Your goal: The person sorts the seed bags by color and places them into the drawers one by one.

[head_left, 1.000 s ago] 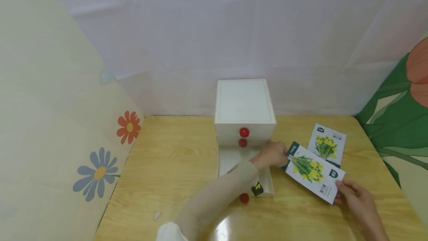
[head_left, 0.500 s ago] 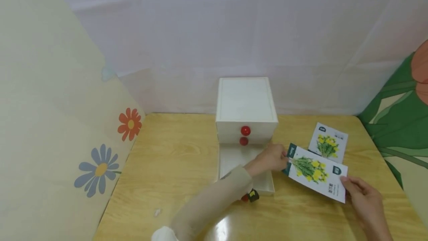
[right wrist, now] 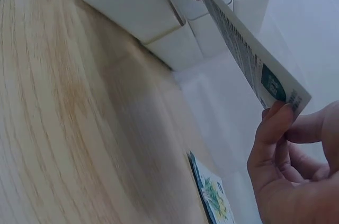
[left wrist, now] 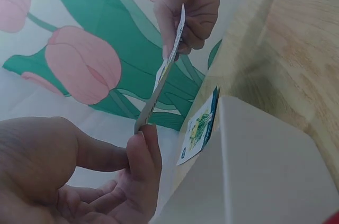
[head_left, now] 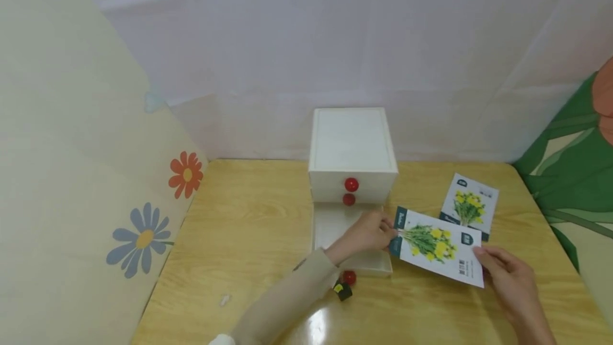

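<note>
Both hands hold a white seed packet [head_left: 433, 249] with a dark green band and a picture of yellow flowers. My left hand [head_left: 366, 236] pinches the banded end between thumb and fingers, above the pulled-out drawer [head_left: 327, 222]. At the opposite end, the thumb and fingers of my right hand [head_left: 510, 281] pinch the corner. The right wrist view shows the packet's printed back, off the table. A second seed packet [head_left: 471, 207] with a similar picture lies flat on the table behind it, partly covered in the head view.
A white drawer cabinet [head_left: 354, 140] with red knobs [head_left: 351, 185] stands at the back middle of the wooden table [head_left: 254, 217]. Its lowest visible drawer juts forward. A small dark object [head_left: 342, 290] with a yellow mark shows beside the left sleeve. Flower-printed panels [head_left: 143, 238] flank the table.
Both hands have shifted left with the packet over the last half second, after a small move to the right. The packet lies more level. The dark object has moved left along with the left sleeve.
</note>
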A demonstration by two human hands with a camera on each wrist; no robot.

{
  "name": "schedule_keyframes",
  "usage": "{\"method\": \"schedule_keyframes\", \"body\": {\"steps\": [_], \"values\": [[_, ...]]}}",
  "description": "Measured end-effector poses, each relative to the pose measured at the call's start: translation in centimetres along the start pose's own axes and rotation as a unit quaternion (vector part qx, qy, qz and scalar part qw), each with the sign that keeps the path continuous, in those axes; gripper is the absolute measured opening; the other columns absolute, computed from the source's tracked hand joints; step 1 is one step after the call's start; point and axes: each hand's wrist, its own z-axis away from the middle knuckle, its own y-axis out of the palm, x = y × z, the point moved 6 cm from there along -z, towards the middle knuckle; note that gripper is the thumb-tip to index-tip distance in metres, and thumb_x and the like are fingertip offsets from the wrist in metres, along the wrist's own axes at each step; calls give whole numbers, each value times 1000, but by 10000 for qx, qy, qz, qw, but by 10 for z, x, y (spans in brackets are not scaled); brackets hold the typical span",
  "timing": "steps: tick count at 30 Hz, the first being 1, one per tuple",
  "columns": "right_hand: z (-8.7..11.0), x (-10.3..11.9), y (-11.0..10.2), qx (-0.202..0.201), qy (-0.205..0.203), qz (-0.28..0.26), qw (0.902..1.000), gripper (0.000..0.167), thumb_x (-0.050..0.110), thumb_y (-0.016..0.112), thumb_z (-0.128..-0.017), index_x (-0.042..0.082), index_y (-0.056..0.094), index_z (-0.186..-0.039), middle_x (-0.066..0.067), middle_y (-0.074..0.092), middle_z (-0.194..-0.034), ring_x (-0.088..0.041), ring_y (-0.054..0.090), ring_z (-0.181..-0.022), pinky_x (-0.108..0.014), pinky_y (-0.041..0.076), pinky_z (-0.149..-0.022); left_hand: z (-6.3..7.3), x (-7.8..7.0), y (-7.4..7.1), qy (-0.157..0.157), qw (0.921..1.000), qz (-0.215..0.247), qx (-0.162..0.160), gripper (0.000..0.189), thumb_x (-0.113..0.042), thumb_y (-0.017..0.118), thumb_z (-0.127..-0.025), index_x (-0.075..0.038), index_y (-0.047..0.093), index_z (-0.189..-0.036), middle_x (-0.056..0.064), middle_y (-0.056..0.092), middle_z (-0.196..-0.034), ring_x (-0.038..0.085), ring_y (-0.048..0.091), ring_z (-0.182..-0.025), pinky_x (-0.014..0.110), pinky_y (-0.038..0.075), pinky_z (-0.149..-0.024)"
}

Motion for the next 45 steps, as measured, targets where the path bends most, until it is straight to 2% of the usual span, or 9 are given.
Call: {"method": "schedule_keyframes", "body": {"steps": [5, 10, 16, 23, 32, 38, 45], "values": [[1, 4, 9, 201, -150, 213, 9995, 10, 36, 65, -108, 35, 73, -104, 31, 70, -87, 1, 70, -81, -21, 63, -69, 9, 8, -9, -55, 9999, 30, -106, 13, -19, 73, -101, -10, 71, -111, -3, 71, -93, 10, 67, -70, 22, 60, -64], [5, 7, 17, 513, -359, 300, 9976, 10, 36, 64, -108, 35, 74, -103, 30, 71, -88, 1, 71, -82, -22, 63, -71, 16, 15, -15, 91, 9997, 172, -122, 7, -16, 73, -101, -11, 69, -103, -2, 72, -92, 11, 69, -67, 24, 61, -61], [6, 9, 30, 749, -496, 301, 9955, 14, 32, 64, -108, 28, 75, -100, 27, 73, -87, -1, 71, -81, -23, 63, -70, 24, 25, -25, 136, 9993, 307, -159, 11, -16, 72, -102, -8, 71, -109, 0, 73, -96, 12, 69, -65, 24, 61, -61], [7, 13, 45, 955, -675, 361, 9925, 14, 31, 65, -108, 21, 73, -104, 24, 74, -87, -2, 70, -80, -22, 62, -70, 32, 33, -37, 141, 9993, 161, -297, 10, -18, 70, -103, -11, 72, -109, -1, 74, -96, 12, 68, -66, 24, 60, -60], [9, 8, 63, 1241, -533, 519, 9895, 24, 35, 64, -109, 13, 74, -110, 18, 76, -88, -7, 70, -81, -24, 63, -72, 46, 45, -48, 22, 9987, 148, -488, 18, -18, 70, -103, -7, 70, -116, 2, 74, -100, 12, 68, -67, 25, 60, -60], [14, 7, 74, 1429, -621, 405, 9870, 22, 26, 65, -109, 6, 73, -108, 10, 77, -85, -11, 68, -75, -25, 62, -67, 55, 54, -56, 36, 9976, 241, -648, 13, -16, 70, -103, -7, 70, -112, 3, 74, -97, 13, 67, -66, 26, 59, -58], [23, 8, 84, 1604, -555, 608, 9836, 27, 23, 65, -109, -2, 70, -117, 6, 76, -86, -13, 66, -74, -27, 61, -64, 65, 58, -62, 36, 9964, 424, -730, 8, -14, 68, -103, -8, 70, -108, 4, 73, -100, 14, 67, -67, 25, 59, -57]]}}
